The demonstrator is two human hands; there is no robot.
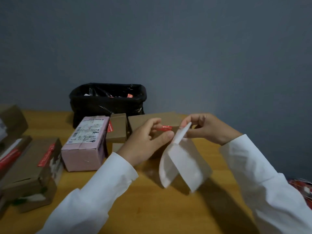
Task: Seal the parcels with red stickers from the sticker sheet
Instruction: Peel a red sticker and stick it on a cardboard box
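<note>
Two hands: left [148, 141] pinches one red sticker [164, 128], right [205, 128] the sheet [182, 159].

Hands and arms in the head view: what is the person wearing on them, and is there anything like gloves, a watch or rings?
Both arms are covered by long white sleeves, the left sleeve and the right sleeve, plain with no visible markings, ending at the wrists. The left hand and right hand are bare: no gloves, and no watch or ring shows, though the picture is slightly blurred.
</note>
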